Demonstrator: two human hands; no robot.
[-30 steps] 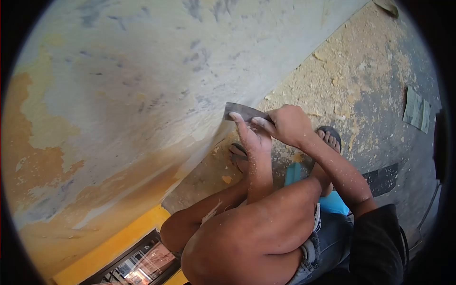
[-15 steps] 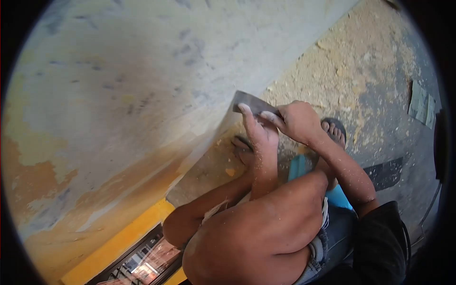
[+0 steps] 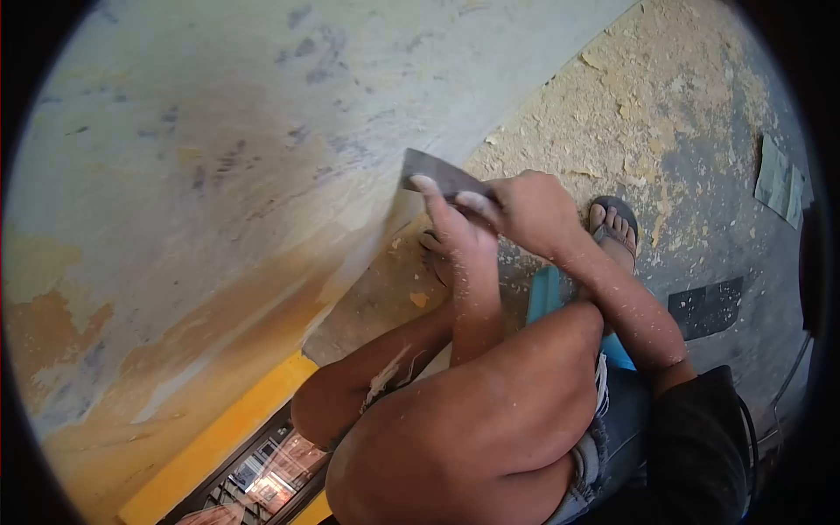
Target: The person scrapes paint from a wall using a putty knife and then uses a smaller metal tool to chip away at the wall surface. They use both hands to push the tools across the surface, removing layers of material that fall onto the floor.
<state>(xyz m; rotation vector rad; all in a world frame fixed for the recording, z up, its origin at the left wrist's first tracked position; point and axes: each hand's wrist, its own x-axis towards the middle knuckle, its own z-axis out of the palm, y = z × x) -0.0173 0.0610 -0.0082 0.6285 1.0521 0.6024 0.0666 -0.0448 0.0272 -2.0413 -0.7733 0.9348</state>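
A broad dark metal scraper blade (image 3: 442, 173) juts toward the wall (image 3: 236, 192), its left edge at the wall surface; firm contact is hard to judge. My right hand (image 3: 534, 210) is closed around the scraper's handle end, which the fingers hide, with the thumb along the blade. Below it, my left hand (image 3: 464, 232) supports the blade from the near side, its dusty thumb pressed on the metal and its other fingers mostly hidden. Patches of bare orange and grey show on the wall where paint is gone.
Paint flakes (image 3: 604, 105) cover the floor by the wall. A light blue plastic seat (image 3: 544, 293) is under my legs. My sandalled foot (image 3: 615, 219) rests on the floor. Nearby lie a dark flat sheet (image 3: 705, 308) and a greenish piece (image 3: 779, 182). A yellow frame (image 3: 219, 437) borders a glass panel.
Both hands and the scraper have shifted left and slightly up along the wall in view. The grip looks the same.
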